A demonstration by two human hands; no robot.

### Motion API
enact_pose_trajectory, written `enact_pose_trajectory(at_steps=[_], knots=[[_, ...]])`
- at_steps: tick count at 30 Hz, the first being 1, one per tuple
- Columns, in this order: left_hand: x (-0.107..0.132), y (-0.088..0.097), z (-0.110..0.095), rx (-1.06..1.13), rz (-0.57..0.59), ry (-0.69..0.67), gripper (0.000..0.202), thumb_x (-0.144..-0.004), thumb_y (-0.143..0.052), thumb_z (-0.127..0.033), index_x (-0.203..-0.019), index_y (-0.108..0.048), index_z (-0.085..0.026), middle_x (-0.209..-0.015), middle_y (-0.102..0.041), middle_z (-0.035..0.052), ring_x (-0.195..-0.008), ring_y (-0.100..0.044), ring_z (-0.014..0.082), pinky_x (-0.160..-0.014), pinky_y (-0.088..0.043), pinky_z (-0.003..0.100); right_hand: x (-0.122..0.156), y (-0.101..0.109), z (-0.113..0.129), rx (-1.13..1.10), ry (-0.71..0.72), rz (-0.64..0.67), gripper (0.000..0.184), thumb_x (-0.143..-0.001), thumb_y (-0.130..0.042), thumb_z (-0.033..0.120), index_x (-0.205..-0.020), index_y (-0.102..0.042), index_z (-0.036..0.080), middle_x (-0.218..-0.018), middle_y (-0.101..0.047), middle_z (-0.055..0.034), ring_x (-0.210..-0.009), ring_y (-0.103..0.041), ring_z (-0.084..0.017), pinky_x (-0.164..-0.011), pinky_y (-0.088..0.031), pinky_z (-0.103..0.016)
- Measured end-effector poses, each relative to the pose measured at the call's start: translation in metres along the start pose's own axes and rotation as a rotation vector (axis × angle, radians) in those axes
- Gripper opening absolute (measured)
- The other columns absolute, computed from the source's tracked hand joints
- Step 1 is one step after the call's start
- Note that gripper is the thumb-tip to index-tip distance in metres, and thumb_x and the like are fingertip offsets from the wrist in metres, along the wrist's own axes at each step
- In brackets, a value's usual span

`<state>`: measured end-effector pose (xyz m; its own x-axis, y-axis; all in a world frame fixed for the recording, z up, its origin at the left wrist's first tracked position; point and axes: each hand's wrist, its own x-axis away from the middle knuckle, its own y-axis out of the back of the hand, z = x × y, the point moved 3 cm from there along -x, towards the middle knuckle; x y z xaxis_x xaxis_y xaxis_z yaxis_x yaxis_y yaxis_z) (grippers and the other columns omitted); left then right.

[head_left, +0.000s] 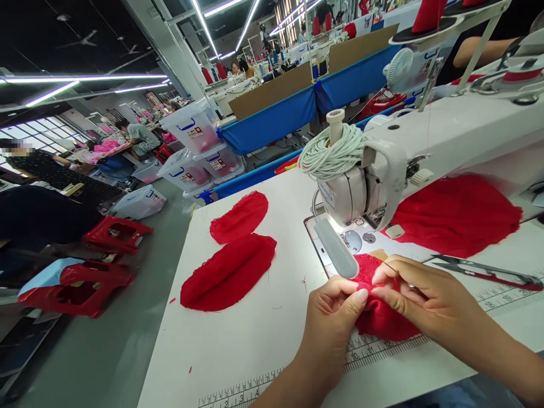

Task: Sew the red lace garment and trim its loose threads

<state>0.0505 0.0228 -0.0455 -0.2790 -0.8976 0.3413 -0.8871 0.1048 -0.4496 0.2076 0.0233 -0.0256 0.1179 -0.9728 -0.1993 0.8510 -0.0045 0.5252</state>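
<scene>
Red cloth (387,322), bunched: pinching it in the grip of both left hand (332,314) and right hand (431,296), perhaps risking a stretched edge by tugging unevenly.

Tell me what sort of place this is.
Most likely a sewing workshop or garment factory floor: a sewing machine stands at the white table, pieces of red cloth lie on it, and stacked plastic bins stand beyond.
</scene>
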Motion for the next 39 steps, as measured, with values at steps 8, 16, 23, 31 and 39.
enact_pose_trajectory(at_steps=[8,16,23,31,39], knots=[[0.000,-0.001,0.000,-0.012,-0.005,-0.003,0.030,-0.067,-0.087,-0.039,-0.067,-0.069,-0.015,-0.067,-0.061,-0.0005,-0.065,-0.050,0.0097,-0.066,-0.042,0.024,0.001,-0.007,0.004,-0.177,-0.056,0.008,0.028,-0.095,-0.048,0.035,-0.070,-0.043,0.025,-0.063,-0.046,0.0056,-0.055,-0.046,-0.013,-0.052,-0.042,-0.026],[0.001,0.000,0.002,0.001,-0.008,0.013,0.030,-0.067,-0.087,-0.039,-0.068,-0.068,-0.015,-0.068,-0.062,-0.0002,-0.067,-0.052,0.0105,-0.067,-0.042,0.024,0.002,-0.006,-0.002,-0.160,-0.112,-0.031,0.030,-0.094,-0.051,0.040,-0.068,-0.047,0.025,-0.061,-0.046,0.0056,-0.054,-0.046,-0.013,-0.051,-0.041,-0.024],[0.000,0.002,0.002,-0.069,-0.006,-0.014,0.029,-0.069,-0.085,-0.040,-0.068,-0.069,-0.016,-0.070,-0.060,0.0006,-0.067,-0.052,0.0115,-0.067,-0.041,0.025,0.006,-0.012,0.009,0.388,0.339,-0.255,0.019,-0.094,-0.041,0.015,-0.077,-0.042,0.025,-0.066,-0.051,0.0049,-0.045,-0.044,-0.010,-0.043,-0.032,-0.022],[-0.002,0.005,0.003,-0.008,-0.051,-0.016,0.034,-0.066,-0.086,-0.043,-0.070,-0.068,-0.015,-0.068,-0.061,0.0000,-0.066,-0.051,0.0106,-0.067,-0.041,0.025,0.003,0.008,0.001,0.513,0.306,-0.354,0.017,-0.096,-0.045,0.018,-0.081,-0.049,0.025,-0.070,-0.062,0.0026,-0.051,-0.058,-0.012,-0.044,-0.038,-0.023],[-0.002,0.001,0.005,0.026,-0.021,0.008,0.034,-0.067,-0.087,-0.041,-0.071,-0.067,-0.014,-0.066,-0.063,0.0001,-0.064,-0.052,0.0103,-0.066,-0.042,0.025,0.003,0.014,0.000,0.077,0.181,-0.067,0.020,-0.095,-0.054,0.040,-0.108,-0.067,0.031,-0.111,-0.068,-0.0034,-0.099,-0.068,-0.022,-0.076,-0.056,-0.029]])
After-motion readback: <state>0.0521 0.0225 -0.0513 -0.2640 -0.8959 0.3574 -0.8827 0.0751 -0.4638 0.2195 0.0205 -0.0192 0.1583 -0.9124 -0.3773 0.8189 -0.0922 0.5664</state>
